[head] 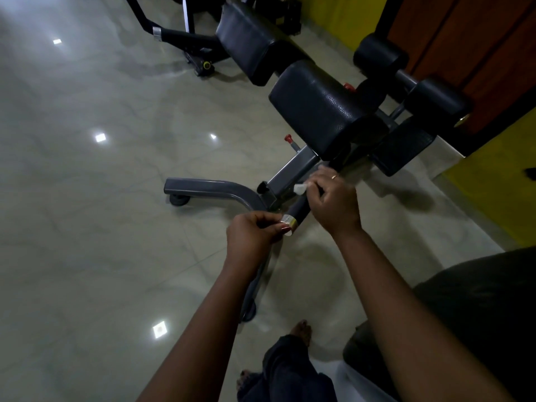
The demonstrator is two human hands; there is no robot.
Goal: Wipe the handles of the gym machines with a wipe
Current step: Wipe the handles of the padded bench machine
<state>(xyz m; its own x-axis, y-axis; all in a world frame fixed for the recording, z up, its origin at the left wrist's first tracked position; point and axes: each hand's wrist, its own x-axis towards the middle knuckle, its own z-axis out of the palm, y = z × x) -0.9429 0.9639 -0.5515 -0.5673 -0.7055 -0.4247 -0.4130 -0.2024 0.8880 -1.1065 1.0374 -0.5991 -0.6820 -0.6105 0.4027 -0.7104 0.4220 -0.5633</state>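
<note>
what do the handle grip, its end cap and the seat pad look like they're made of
Handle grip: dull black sleeve, likely rubber or foam; it shows no shine.
End cap: probably polished metal, possibly chromed plastic; it throws bright silver-gold reflections.
Seat pad: likely vinyl or faux leather over padding; pebbled grain, soft sheen, rounded edges.

Glossy beige tiled floor [87, 227], yellow wall [493, 195], brown wooden door [478, 39]
</note>
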